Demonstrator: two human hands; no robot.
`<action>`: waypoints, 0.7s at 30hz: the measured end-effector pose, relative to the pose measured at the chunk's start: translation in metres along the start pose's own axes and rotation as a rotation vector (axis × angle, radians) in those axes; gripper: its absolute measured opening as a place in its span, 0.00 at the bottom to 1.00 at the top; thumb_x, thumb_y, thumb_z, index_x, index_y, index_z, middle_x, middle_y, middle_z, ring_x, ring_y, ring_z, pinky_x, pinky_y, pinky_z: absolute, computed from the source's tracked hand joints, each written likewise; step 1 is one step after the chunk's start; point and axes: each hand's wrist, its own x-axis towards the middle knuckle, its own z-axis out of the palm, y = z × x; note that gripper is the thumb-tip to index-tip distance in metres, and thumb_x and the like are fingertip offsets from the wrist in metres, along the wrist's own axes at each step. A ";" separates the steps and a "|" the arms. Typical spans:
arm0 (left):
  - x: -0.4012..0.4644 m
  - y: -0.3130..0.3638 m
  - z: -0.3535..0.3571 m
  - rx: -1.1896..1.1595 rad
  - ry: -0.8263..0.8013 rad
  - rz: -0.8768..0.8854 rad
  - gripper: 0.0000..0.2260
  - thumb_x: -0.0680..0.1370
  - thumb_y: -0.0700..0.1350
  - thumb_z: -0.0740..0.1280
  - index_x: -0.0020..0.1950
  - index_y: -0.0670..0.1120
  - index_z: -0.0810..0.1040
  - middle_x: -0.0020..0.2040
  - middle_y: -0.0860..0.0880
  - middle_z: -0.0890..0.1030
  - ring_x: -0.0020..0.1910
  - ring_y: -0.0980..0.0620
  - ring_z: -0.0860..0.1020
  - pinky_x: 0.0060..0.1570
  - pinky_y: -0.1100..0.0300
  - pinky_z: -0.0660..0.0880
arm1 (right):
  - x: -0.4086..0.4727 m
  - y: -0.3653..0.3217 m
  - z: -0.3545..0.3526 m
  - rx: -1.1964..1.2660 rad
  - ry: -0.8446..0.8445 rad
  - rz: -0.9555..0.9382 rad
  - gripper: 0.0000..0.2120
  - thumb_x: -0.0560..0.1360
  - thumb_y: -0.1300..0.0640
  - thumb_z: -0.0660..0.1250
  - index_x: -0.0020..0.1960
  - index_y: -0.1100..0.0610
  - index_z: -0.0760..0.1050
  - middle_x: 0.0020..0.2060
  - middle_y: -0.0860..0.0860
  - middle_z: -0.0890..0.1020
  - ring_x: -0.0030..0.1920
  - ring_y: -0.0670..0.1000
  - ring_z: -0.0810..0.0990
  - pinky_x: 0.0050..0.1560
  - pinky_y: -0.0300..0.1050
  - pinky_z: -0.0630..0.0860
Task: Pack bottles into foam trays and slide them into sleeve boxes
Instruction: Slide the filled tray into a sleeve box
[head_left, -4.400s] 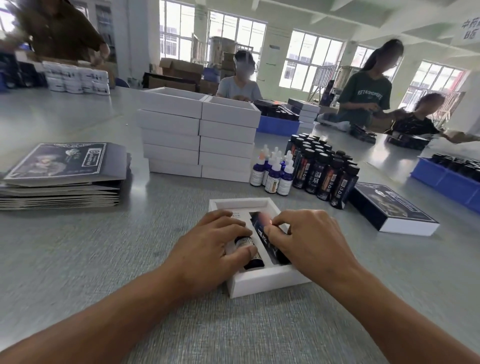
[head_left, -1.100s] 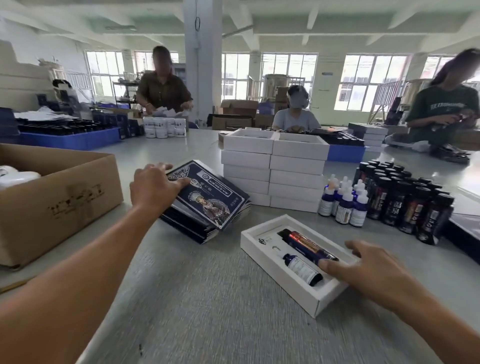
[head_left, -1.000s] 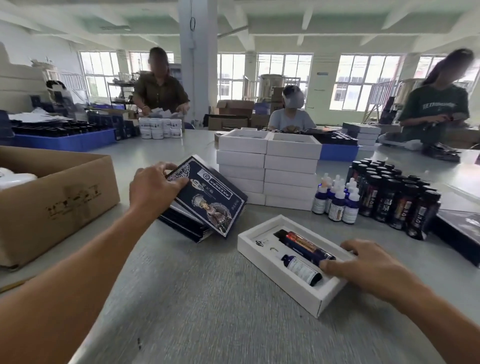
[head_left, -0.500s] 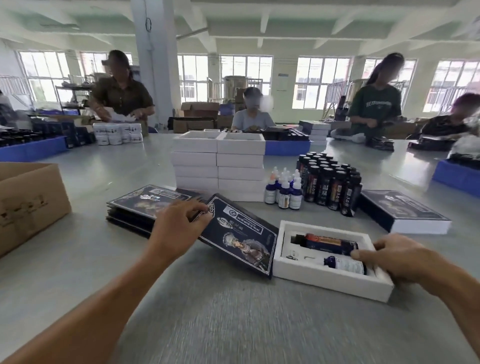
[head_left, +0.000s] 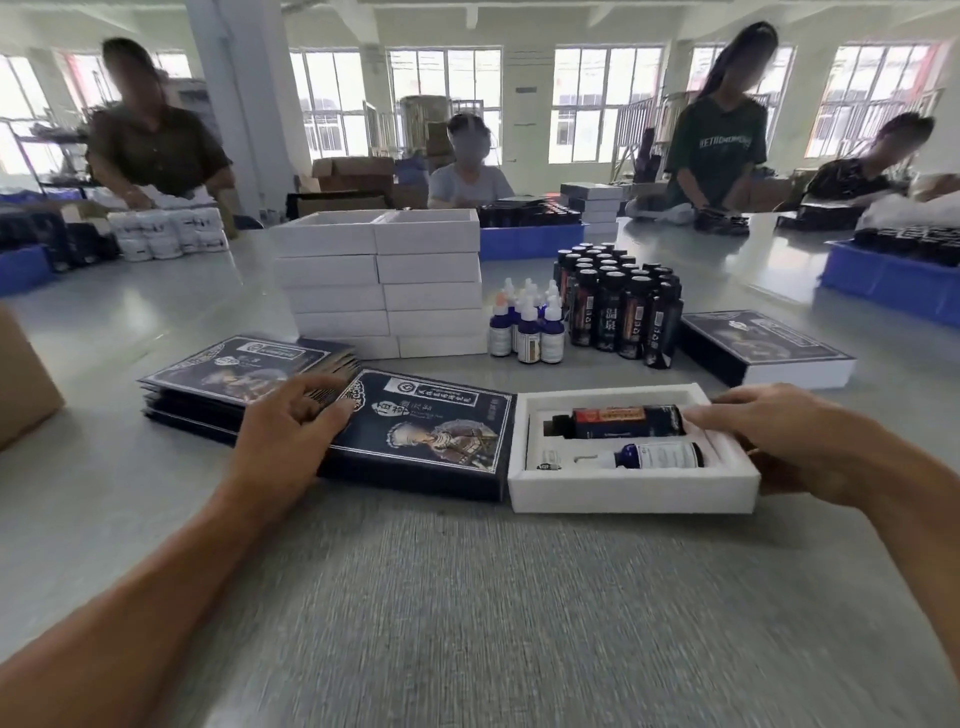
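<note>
Hands (head_left: 291, 436) gripping sleeve (head_left: 431, 436), foam tray (head_left: 631, 486).

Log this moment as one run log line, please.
stage: sleeving | left hand: holds sleeve box | right hand: grips foam tray | tray: two bottles, beside sleeve, not inserted

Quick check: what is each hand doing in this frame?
Left hand: grips the dark sleeve box at its left end.
Right hand: holds the right end of the foam tray, fingers over its rim.
</note>
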 end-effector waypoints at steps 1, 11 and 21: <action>0.000 -0.003 0.001 0.005 -0.018 -0.020 0.07 0.76 0.45 0.71 0.49 0.58 0.81 0.32 0.52 0.83 0.31 0.60 0.79 0.35 0.65 0.75 | 0.001 0.002 -0.001 0.065 0.010 0.006 0.06 0.76 0.52 0.72 0.50 0.52 0.79 0.36 0.53 0.87 0.32 0.53 0.86 0.29 0.45 0.80; 0.002 -0.009 0.003 0.014 0.009 -0.090 0.03 0.77 0.46 0.70 0.50 0.53 0.81 0.38 0.50 0.83 0.36 0.57 0.79 0.39 0.62 0.71 | 0.008 0.004 0.016 0.256 0.071 0.017 0.06 0.77 0.56 0.71 0.49 0.58 0.77 0.31 0.55 0.86 0.28 0.52 0.84 0.28 0.49 0.83; 0.001 -0.013 0.008 0.045 0.063 -0.134 0.02 0.77 0.49 0.69 0.48 0.55 0.81 0.41 0.51 0.83 0.42 0.52 0.81 0.43 0.56 0.75 | 0.006 0.004 0.024 0.166 0.008 0.014 0.11 0.76 0.54 0.73 0.54 0.57 0.75 0.43 0.59 0.85 0.35 0.54 0.83 0.32 0.48 0.82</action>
